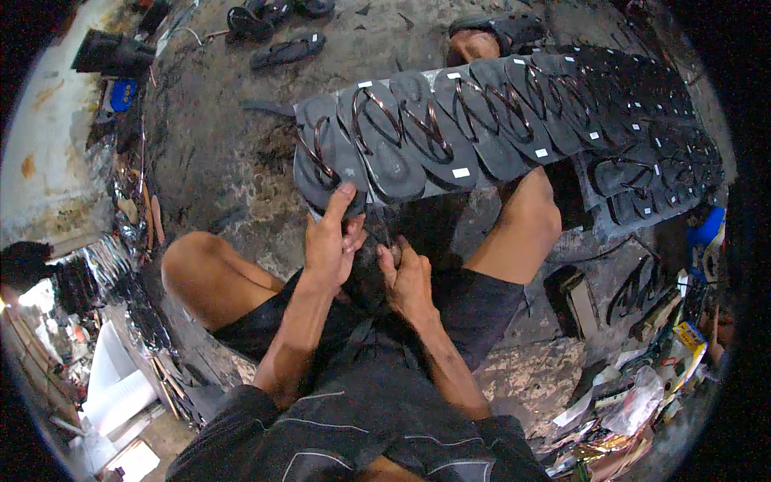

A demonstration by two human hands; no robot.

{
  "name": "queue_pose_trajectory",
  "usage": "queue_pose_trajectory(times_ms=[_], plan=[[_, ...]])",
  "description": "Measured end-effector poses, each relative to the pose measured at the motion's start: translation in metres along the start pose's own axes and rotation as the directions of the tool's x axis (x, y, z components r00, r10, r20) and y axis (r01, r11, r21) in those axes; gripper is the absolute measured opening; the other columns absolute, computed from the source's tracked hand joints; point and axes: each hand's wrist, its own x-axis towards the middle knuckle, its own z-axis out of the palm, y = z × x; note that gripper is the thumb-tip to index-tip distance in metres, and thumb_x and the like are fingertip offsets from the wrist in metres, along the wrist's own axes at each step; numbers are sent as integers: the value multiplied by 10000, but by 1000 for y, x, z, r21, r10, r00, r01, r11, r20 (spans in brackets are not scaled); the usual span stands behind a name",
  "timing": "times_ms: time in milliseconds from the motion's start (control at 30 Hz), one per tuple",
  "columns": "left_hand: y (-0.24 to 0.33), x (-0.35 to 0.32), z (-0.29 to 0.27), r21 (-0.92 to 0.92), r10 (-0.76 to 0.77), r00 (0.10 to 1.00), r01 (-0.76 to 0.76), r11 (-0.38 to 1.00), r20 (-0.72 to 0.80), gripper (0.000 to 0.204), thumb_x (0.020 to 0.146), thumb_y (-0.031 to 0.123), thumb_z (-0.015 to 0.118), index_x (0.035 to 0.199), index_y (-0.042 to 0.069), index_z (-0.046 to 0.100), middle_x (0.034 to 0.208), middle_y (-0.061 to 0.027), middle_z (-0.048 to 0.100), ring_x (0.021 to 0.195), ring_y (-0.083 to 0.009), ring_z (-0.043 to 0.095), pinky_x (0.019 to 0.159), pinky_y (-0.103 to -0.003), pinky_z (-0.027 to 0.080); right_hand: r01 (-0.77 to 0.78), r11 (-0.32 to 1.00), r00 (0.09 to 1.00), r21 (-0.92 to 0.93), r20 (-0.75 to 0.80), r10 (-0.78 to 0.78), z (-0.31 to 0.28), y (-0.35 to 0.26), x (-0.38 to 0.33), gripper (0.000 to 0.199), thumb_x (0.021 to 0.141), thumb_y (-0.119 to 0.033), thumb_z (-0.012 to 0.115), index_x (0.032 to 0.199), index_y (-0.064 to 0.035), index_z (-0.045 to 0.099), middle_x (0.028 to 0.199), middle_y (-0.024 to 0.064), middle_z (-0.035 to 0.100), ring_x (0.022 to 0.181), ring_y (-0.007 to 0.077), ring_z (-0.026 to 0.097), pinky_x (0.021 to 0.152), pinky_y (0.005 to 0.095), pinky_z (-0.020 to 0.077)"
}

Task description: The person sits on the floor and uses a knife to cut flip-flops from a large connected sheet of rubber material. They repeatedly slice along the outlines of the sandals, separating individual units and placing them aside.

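Seated on the ground (225, 161), knees spread wide, leaving a working gap between the thighs. In that gap, a dark flip-flop (371, 269), gripped from both sides: left hand (332, 245) curled over its left edge, thumb stretched up toward the row beyond; right hand (409, 277) clamped on its right edge, fingers bent and pressed against the sole. Held low and close, apparently to brace the sole against the lap while working at the strap; strap itself mostly hidden by the fingers. Sole black, matte, rubbery-looking, largely covered.

Just past the hands, a long overlapping row of finished flip-flops (450, 128), fanned like shingles on a pale board, each with a glossy brown strap and a small white tag; likely laid so for counting and easy reach. Farther off, loose sandals (287, 50) by the far edge.
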Motion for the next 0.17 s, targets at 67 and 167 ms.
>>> queue_pose_trajectory(times_ms=[67, 167], plan=[[1, 0, 1, -11, -12, 999, 13, 1000, 32, 215, 941, 295, 699, 888, 140, 559, 597, 24, 478, 440, -55, 378, 403, -212, 288, -23, 998, 999, 57, 31, 21, 5, -2, 20, 381, 997, -305, 625, 1038, 74, 625, 653, 176, 587, 565, 197, 459, 565, 381, 448], [-3, 2, -4, -54, -44, 999, 44, 998, -8, 242, 920, 294, 724, 870, 106, 579, 617, 3, 537, 438, -54, 388, 417, -220, 284, 23, 997, 991, 78, 132, -33, -6, -10, 46, 346, 983, -287, 652, 1009, 58, 633, 696, 198, 608, 584, 195, 477, 571, 375, 452]])
